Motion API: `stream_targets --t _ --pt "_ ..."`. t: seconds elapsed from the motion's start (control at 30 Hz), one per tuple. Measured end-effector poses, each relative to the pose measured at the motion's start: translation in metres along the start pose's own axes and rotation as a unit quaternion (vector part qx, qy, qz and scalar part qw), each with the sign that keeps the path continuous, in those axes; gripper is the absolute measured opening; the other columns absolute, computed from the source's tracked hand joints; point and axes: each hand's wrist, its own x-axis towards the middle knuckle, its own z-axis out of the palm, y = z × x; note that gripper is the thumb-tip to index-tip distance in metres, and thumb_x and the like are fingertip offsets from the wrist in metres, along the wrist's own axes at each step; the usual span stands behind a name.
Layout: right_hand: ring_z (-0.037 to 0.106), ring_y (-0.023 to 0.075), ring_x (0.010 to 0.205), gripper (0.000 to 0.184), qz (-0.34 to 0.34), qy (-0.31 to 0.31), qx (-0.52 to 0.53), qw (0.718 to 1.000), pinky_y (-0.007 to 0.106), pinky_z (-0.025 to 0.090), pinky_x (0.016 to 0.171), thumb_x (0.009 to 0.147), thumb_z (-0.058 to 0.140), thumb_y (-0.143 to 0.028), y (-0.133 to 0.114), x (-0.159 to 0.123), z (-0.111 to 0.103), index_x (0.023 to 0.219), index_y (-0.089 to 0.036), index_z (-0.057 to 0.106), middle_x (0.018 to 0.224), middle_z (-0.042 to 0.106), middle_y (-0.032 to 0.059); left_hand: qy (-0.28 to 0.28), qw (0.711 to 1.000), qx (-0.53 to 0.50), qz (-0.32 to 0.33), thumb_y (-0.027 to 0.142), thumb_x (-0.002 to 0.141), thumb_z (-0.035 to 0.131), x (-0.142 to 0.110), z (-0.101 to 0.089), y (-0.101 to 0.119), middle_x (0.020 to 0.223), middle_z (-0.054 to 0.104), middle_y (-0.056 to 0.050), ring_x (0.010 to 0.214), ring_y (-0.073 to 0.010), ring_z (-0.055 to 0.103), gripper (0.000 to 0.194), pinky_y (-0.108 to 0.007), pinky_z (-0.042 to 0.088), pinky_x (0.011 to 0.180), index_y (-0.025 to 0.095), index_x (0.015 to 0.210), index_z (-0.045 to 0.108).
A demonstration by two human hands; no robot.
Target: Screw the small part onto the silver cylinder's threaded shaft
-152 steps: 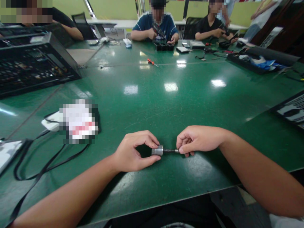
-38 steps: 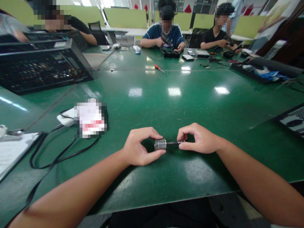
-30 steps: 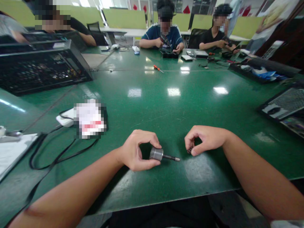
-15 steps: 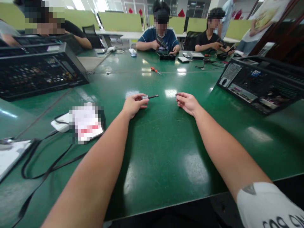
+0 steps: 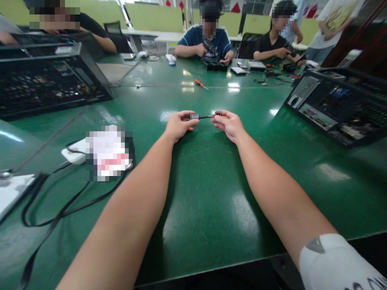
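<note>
My left hand (image 5: 178, 125) pinches a small silver cylinder with a thin dark shaft (image 5: 194, 116) between thumb and fingers. The shaft points right, toward my right hand (image 5: 229, 125). The thumb and fingers of that hand are closed at the shaft's far tip, around a tiny dark piece that is mostly hidden and too small to name. Whether this piece sits on the shaft or only touches its end, I cannot tell. Both hands are held over the middle of the green table (image 5: 208, 193).
Open black computer cases stand at left (image 5: 54, 80) and right (image 5: 341, 108). An orange screwdriver (image 5: 199, 83) lies farther back. A card on a black strap (image 5: 110, 153) lies left of my arm. Across the table, a person in blue (image 5: 193, 42) handles a power tool.
My hands have come together: the left moved right with the cylinder, the right moved left. The gap between shaft tip and right fingers has closed.
</note>
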Motion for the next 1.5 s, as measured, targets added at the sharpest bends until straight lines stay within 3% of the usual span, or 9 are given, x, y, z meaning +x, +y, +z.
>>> stream_targets --t 0.33,0.57,0.87,1.07,1.3,1.5 --pt "0.074 0.0137 0.089 0.021 0.006 0.012 -0.017 1.000 0.030 0.060 0.084 0.080 0.081 -0.021 0.003 0.002 -0.001 0.099 -0.022 0.071 0.098 0.077 0.0019 -0.010 0.999 0.029 0.025 0.028 0.065 0.088 -0.002 0.003 0.000 0.100 0.079 -0.008 0.071 -0.0131 0.066 0.049 -0.022 0.053 0.057 0.015 0.110 0.077" --pt "0.072 0.0122 0.080 0.024 0.024 -0.009 -0.017 1.000 0.027 0.059 0.078 0.077 0.084 -0.023 -0.002 -0.002 0.000 0.098 -0.020 0.072 0.094 0.077 0.0017 -0.023 0.999 0.039 0.025 0.030 0.064 0.088 -0.005 0.002 0.003 0.104 0.079 -0.009 0.071 -0.0128 0.065 0.053 -0.024 0.052 0.059 0.016 0.114 0.077" --pt "0.064 0.0116 0.082 0.029 0.029 -0.026 -0.015 0.999 0.023 0.052 0.069 0.074 0.086 -0.034 -0.007 -0.008 0.007 0.100 -0.025 0.076 0.094 0.073 -0.0007 -0.047 0.999 -0.011 0.018 0.034 0.062 0.090 -0.009 0.014 0.010 0.102 0.077 -0.008 0.081 -0.0173 0.069 0.054 -0.027 0.054 0.065 0.016 0.110 0.076" --pt "0.060 0.0101 0.079 0.027 0.021 -0.025 -0.025 0.999 0.019 0.042 0.060 0.075 0.084 -0.034 -0.004 -0.009 0.016 0.100 -0.024 0.078 0.092 0.072 -0.0010 -0.048 0.998 -0.018 0.029 0.035 0.060 0.091 -0.012 0.024 0.014 0.103 0.078 -0.011 0.083 -0.0190 0.071 0.056 -0.027 0.055 0.065 0.014 0.110 0.076" --pt "0.061 0.0119 0.077 0.031 0.028 -0.037 -0.034 0.998 0.021 0.041 0.060 0.073 0.085 -0.035 -0.005 -0.010 0.016 0.100 -0.023 0.076 0.091 0.071 0.0000 -0.053 0.998 -0.019 0.026 0.034 0.059 0.091 -0.014 0.024 0.013 0.102 0.078 -0.010 0.082 -0.0180 0.069 0.057 -0.027 0.054 0.065 0.014 0.110 0.076" --pt "0.065 0.0156 0.094 0.047 0.027 -0.023 -0.033 0.999 0.022 0.042 0.064 0.074 0.084 -0.048 -0.015 -0.028 0.006 0.113 -0.026 0.071 0.113 0.073 0.0019 -0.063 0.998 -0.001 0.009 0.033 0.057 0.092 -0.027 0.031 0.016 0.097 0.079 -0.008 0.079 -0.0178 0.069 0.052 -0.030 0.055 0.069 0.015 0.103 0.077"
